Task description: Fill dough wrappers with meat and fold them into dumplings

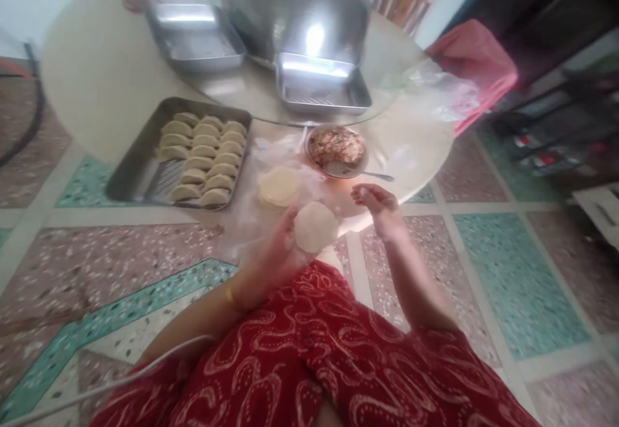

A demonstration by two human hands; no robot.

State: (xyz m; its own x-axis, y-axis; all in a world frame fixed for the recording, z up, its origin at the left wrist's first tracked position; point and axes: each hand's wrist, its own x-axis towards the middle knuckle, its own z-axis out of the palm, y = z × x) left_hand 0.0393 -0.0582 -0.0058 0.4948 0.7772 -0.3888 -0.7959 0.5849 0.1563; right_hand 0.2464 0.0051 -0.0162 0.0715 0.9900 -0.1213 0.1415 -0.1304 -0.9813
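Note:
A round, pale dumpling wrapper (316,228) lies flat across the fingers of my left hand (278,243), which grips its left edge near the table's front. Just behind it, a stack of round wrappers (279,187) rests on a floury plastic sheet (246,224). My right hand (380,206) is raised to the right of the wrapper, apart from it. Its fingers are curled together, and I cannot make out whether anything is between them. Beyond that hand stands a bowl of minced filling (337,146), with a spoon (378,175) whose handle points right.
To the left, a metal tray (130,162) holds rows of folded dumplings (203,149). Two other metal trays (206,59) (324,99) and a large shiny metal cover (294,14) stand farther back. A pink bag (476,59) hangs at the table's right edge. A white cable (120,382) crosses at lower left.

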